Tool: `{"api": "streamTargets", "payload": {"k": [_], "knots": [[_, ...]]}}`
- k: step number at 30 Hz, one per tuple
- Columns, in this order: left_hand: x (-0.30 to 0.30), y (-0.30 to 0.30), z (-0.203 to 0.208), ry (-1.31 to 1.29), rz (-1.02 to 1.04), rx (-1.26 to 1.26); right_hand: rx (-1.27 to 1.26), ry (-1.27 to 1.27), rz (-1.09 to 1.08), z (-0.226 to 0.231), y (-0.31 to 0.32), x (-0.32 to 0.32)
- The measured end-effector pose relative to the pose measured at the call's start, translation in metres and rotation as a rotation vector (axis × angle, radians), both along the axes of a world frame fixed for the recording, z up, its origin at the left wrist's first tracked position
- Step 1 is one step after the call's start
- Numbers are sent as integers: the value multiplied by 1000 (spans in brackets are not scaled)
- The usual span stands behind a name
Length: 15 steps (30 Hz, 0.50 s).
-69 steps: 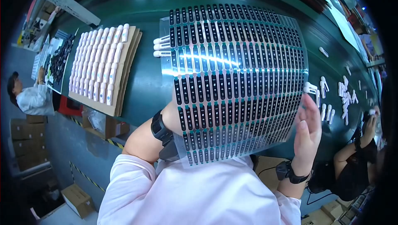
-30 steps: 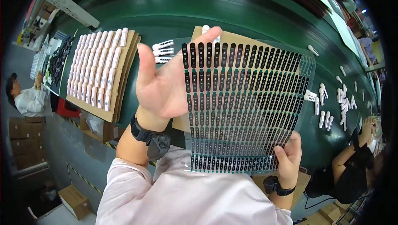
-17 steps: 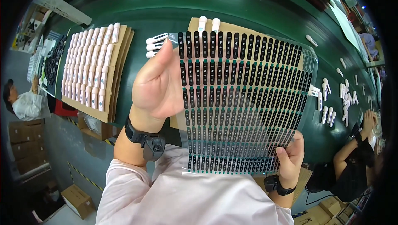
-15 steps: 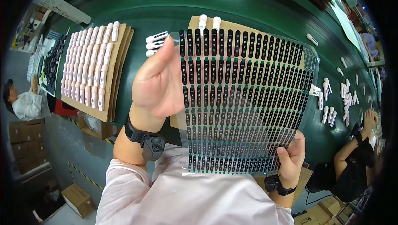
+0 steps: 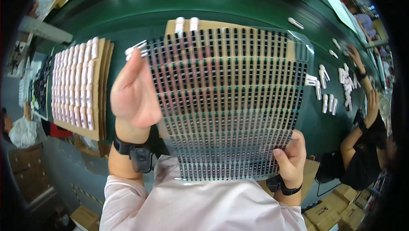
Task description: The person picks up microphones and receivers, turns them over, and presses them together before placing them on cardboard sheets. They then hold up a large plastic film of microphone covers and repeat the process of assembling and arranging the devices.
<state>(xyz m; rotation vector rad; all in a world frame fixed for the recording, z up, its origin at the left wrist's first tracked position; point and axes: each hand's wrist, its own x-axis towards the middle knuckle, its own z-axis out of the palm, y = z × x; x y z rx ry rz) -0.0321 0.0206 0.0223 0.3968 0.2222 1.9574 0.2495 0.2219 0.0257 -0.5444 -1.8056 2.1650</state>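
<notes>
A clear plastic sheet (image 5: 230, 99) with rows of narrow black stickers faces me, upright and slightly tilted, in front of my chest. My left hand (image 5: 135, 92) is at its upper left edge, the thumb along the edge; its fingers show blurred through the plastic from behind. At the lower right corner, my right hand (image 5: 292, 158) pinches the sheet, thumb in front. Behind the sheet's top edge, two white round-headed devices (image 5: 180, 25) lie on a cardboard sheet (image 5: 171, 27). A few more white devices (image 5: 133, 51) are partly hidden beside my left thumb.
On the left, cardboard sheets (image 5: 103, 90) carry rows of pale pink round-headed devices (image 5: 72, 86). Loose white devices (image 5: 347, 82) lie scattered across the green table (image 5: 128, 14) on the right, near another person's hands (image 5: 370, 105). Cartons (image 5: 328, 214) stand on the floor at lower right.
The sheet has shifted left and its top has turned blurry with motion. My left hand has moved left and slightly down with it. Another person's arm now reaches among the loose devices.
</notes>
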Motion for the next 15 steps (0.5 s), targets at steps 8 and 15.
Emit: {"api": "streamTargets", "payload": {"k": [8,15], "knots": [[-5,-1,-5,-10,19,90,130,89,122,-4,4,2],[-2,4,-2,2,-4,150,64,48,69,0,0,3]]}}
